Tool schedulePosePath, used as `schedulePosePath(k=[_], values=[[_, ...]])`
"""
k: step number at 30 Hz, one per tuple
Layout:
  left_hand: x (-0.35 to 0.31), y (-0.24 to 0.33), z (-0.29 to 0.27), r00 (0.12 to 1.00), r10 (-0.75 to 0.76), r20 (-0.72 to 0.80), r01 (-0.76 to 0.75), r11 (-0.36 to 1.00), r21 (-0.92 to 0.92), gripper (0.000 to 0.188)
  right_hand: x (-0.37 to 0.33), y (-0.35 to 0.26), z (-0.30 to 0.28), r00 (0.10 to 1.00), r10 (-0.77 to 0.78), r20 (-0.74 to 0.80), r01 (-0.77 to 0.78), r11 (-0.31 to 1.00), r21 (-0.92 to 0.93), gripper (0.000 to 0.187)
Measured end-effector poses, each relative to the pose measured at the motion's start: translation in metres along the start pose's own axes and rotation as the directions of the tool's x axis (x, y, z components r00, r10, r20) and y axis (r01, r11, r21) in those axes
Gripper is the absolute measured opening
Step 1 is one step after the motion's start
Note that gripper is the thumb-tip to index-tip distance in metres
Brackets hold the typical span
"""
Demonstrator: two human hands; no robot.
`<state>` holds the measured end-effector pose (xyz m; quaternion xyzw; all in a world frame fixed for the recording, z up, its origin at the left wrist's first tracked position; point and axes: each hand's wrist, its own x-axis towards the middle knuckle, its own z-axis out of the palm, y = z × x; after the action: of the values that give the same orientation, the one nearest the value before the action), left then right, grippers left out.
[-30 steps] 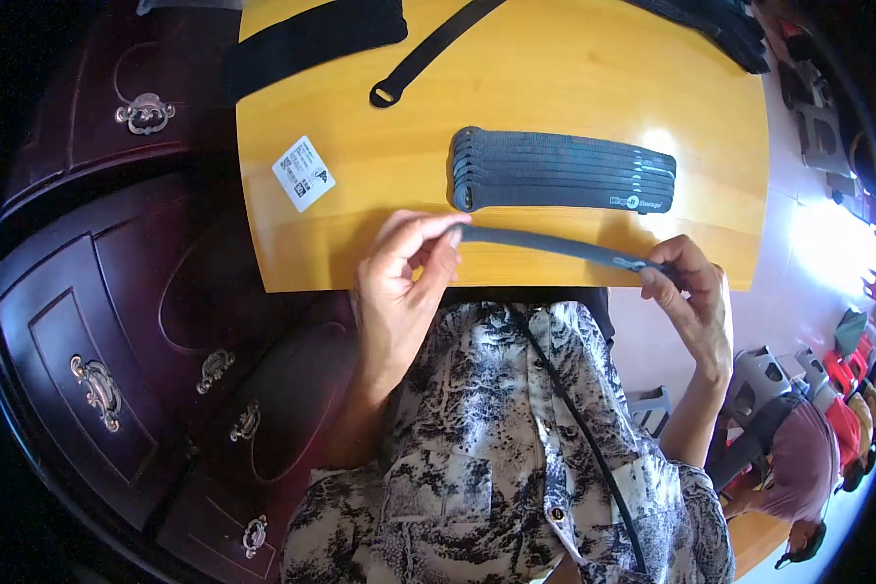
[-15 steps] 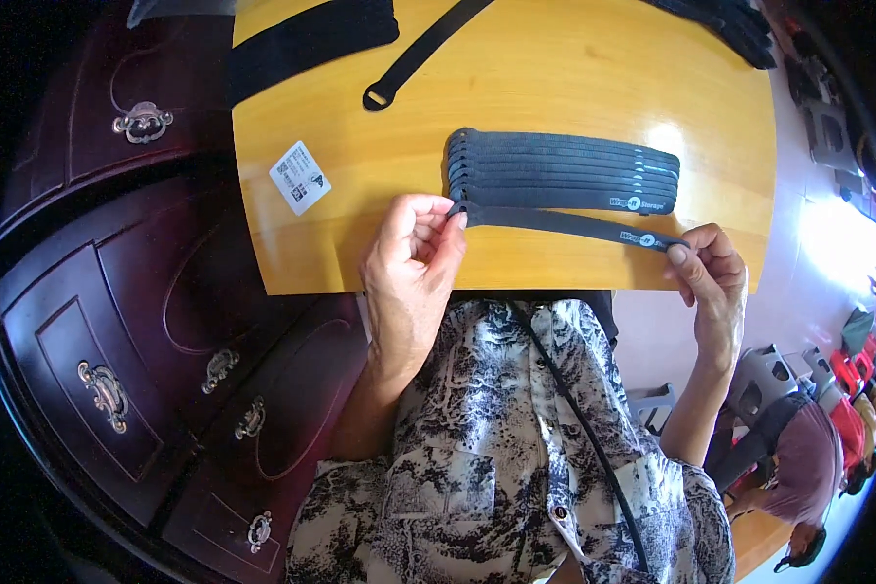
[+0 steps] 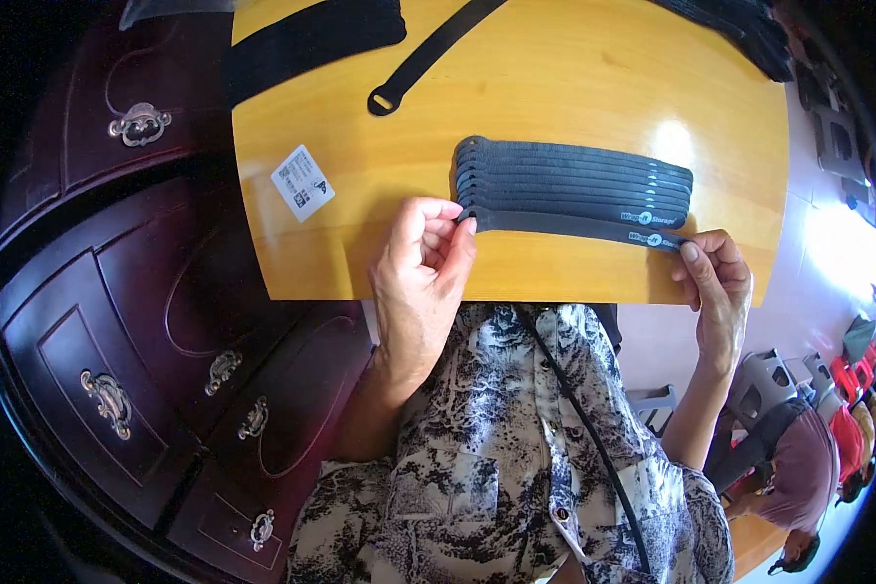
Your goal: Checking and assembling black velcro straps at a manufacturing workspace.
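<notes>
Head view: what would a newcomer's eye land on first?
The yellow table stands out, bright against dark cabinets on the left. Near its middle lies a row of dark straps; along the row's near side, the left hand and right hand hold one more strap by its ends. A white label lies toward the table's left edge.

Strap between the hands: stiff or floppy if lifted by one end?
Probably floppy: the strap looks thin and narrow. Likely light: left hand and right hand just pinch its ends. Unlikely to roll, being flat.
</notes>
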<state>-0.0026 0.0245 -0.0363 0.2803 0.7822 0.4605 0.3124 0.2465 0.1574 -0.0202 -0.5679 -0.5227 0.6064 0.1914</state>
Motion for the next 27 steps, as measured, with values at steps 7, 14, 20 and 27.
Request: schedulePosePath(k=[7,14,20,27], values=[[-0.0007,0.0020,0.0001,1.000,0.000,-0.002,0.000,1.000,0.004,0.016,0.0000,0.0002,-0.0002,1.000,-0.011,0.000,0.011,1.000,0.001,0.013],[-0.0024,0.0035,0.0003,1.000,-0.003,0.001,0.003,1.000,0.020,0.016,-0.0017,0.0007,0.0008,1.000,0.001,-0.020,-0.001,1.000,0.003,0.012],[-0.0004,0.0059,0.0013,0.999,-0.034,0.013,0.034,0.998,0.053,0.016,0.0007,0.0028,0.0005,1.000,-0.003,-0.028,0.003,1.000,0.023,0.012],[0.0026,0.0065,-0.0013,0.998,-0.023,0.060,0.018,0.995,0.093,0.022,0.0007,0.0077,0.0026,0.995,0.000,-0.100,0.002,1.000,0.020,0.009]])
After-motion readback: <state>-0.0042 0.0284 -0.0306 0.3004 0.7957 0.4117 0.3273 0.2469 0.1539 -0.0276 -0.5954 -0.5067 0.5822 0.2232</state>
